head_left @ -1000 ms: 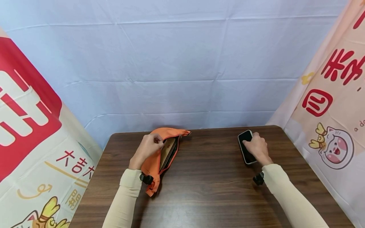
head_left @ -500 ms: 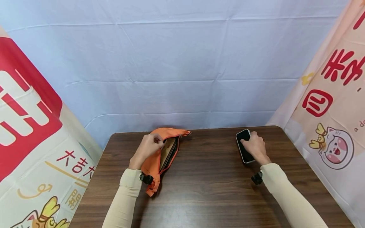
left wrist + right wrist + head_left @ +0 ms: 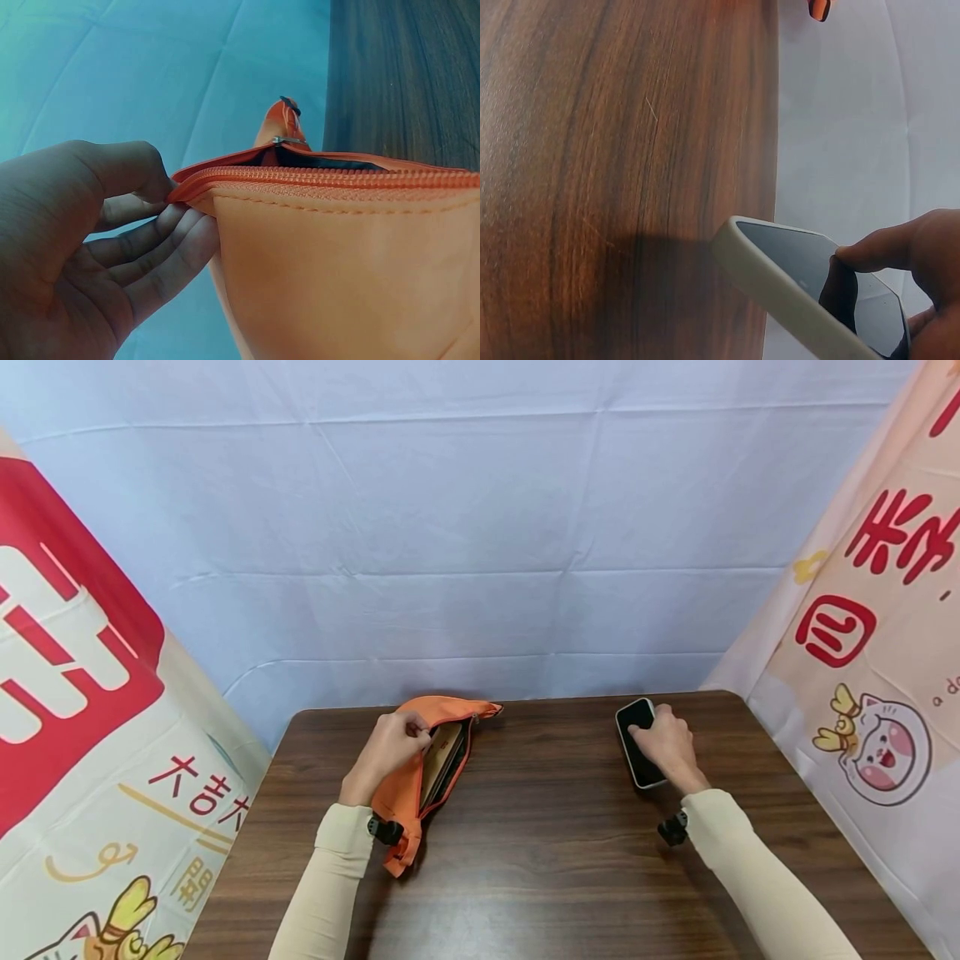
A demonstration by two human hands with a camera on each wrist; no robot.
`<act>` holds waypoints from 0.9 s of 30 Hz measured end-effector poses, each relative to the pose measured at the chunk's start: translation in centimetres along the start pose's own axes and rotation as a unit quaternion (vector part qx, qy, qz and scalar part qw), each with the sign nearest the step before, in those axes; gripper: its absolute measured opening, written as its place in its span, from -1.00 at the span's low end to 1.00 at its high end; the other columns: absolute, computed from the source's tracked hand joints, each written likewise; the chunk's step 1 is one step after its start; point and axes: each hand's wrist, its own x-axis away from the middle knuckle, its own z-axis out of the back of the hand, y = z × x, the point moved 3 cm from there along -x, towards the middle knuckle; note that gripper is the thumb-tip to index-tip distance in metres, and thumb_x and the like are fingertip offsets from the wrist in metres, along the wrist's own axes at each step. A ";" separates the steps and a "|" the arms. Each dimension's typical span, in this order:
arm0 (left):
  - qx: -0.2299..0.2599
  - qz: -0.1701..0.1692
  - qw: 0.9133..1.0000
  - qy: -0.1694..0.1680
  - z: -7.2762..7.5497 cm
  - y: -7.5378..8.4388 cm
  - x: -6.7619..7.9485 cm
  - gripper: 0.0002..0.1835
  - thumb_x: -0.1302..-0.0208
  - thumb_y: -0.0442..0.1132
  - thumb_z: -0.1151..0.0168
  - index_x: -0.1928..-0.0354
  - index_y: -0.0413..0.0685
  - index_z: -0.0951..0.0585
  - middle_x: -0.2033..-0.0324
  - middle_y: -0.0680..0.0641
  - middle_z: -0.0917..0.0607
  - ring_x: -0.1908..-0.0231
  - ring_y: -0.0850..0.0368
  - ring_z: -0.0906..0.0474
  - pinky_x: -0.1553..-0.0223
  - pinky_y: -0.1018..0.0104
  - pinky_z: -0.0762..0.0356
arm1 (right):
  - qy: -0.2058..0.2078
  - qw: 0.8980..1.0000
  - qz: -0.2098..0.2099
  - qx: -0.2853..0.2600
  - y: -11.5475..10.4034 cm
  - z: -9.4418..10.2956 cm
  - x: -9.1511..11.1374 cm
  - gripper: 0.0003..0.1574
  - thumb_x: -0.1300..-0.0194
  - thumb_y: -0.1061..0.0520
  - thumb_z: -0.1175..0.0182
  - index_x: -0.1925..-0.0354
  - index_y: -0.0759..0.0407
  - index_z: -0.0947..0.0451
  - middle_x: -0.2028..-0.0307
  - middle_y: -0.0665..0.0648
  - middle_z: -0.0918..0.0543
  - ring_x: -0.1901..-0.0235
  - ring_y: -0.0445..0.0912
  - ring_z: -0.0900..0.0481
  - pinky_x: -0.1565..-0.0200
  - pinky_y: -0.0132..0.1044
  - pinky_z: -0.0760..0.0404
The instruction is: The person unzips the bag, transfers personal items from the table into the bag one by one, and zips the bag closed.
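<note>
On the left of the table lies an orange zip pouch, its zipper undone and its mouth gaping. My left hand pinches the pouch's zippered edge between thumb and fingers. A brown flat item shows inside the mouth, with darker things beside it. At the right, my right hand grips a smartphone in a pale case, black screen upward. In the right wrist view the thumb presses the screen, and the phone is tilted and casts a shadow on the tabletop.
The dark wood table ends at a back edge just behind the pouch and phone. A pale blue cloth hangs behind it. Printed cloths hang at the left and right sides. A strap end lies at the pouch's near end.
My right hand has shifted slightly left and toward the back edge, carrying the phone along. The left hand and the pouch stay where they were.
</note>
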 end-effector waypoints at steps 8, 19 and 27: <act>0.003 -0.002 1.000 0.000 0.0 0.0 0.0 -0.91 -0.48 -0.31 -0.27 0.14 -0.10 -0.74 0.31 -0.04 -0.75 0.38 0.12 -0.61 0.22 0.19 -0.61 | -0.004 1.000 0.003 -0.006 -0.5 -0.1 0.1 -0.14 -0.52 -0.07 -0.20 -0.41 0.56 -0.24 -0.06 0.68 -0.57 0.13 0.44 -0.68 0.21 0.15 -0.68; 0.001 0.001 1.000 0.000 0.0 0.0 0.0 -0.87 -0.48 -0.31 -0.28 0.10 -0.20 -0.75 0.30 -0.05 -0.75 0.37 0.12 -0.62 0.21 0.19 -0.62 | -0.003 1.000 0.011 -0.007 -0.8 -0.5 0.2 -0.16 -0.51 -0.08 -0.21 -0.38 0.55 -0.26 -0.02 0.66 -0.59 0.17 0.40 -0.70 0.26 0.11 -0.69; 0.002 0.004 1.000 -0.001 0.0 0.0 0.0 -0.87 -0.48 -0.30 -0.28 0.10 -0.19 -0.75 0.30 -0.06 -0.75 0.37 0.12 -0.61 0.21 0.19 -0.61 | -0.006 1.000 0.009 -0.014 -1.1 -0.6 0.2 -0.16 -0.52 -0.08 -0.20 -0.39 0.54 -0.26 -0.06 0.66 -0.58 0.13 0.41 -0.69 0.22 0.12 -0.68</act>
